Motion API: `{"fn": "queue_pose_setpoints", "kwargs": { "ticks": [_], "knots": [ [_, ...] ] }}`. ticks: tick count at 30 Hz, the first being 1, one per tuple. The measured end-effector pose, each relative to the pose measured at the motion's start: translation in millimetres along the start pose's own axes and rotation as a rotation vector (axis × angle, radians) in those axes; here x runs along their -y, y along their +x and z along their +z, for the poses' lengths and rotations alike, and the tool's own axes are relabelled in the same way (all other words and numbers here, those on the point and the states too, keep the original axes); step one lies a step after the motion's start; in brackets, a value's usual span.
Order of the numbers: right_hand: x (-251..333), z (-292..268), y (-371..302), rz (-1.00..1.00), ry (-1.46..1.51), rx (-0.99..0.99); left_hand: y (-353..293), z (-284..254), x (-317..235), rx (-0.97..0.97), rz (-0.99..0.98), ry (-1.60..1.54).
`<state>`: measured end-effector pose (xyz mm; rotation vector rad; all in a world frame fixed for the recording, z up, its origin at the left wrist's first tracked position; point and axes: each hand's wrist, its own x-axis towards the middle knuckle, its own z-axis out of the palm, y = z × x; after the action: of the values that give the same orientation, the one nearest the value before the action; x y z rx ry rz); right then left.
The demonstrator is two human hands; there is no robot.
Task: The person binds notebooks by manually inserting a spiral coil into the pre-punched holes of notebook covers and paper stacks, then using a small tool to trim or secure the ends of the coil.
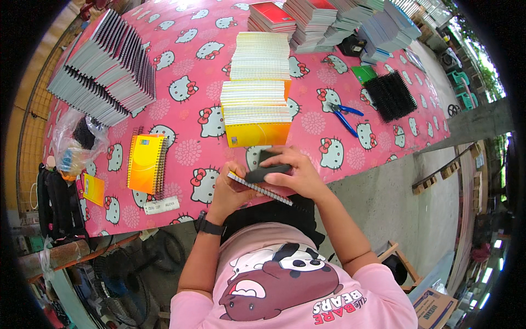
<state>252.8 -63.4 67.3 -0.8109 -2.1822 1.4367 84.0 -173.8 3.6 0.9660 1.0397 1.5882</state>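
At the table's near edge my left hand (226,192) is closed on a notebook (257,187), seen edge-on with a row of binding holes along its spine. A short dark coil (299,208) shows at the notebook's right end. My right hand (301,171) is wrapped round a dark, block-like object (269,169), held against or just above the spine; its exact kind is hard to make out. Just beyond my hands lies a stack of yellow-covered page blocks (257,134). Left of my left hand, yellow spiral notebooks (146,164) lie piled.
Tall stacks of spiral notebooks (109,71) stand at the far left. Blue-handled pliers (346,120) and a bundle of black coils (390,96) lie on the right. Red-covered books (272,16) are piled at the back. A plastic bag (82,140) sits at the table's left edge.
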Motion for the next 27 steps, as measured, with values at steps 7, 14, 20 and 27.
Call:
{"fn": "queue_pose_setpoints", "kwargs": {
  "ticks": [7,14,20,27],
  "knots": [
    [0.1,5.9,-1.8,-0.03,-0.195,-0.128,-0.2,-4.0,4.9,-0.023,-0.019,0.077],
    [-47.3,-42.3,-33.9,-0.06,-0.397,-0.666,-2.0,2.5,-5.1,-0.084,-0.077,0.176],
    [-30.5,-54.3,-38.3,-0.007,-0.864,-0.642,5.6,17.7,-24.4,-0.034,0.088,0.359],
    [35.4,-1.2,-24.8,-0.033,0.021,-0.134,5.2,41.4,-44.3,0.004,-0.016,0.166]
  ]
}}
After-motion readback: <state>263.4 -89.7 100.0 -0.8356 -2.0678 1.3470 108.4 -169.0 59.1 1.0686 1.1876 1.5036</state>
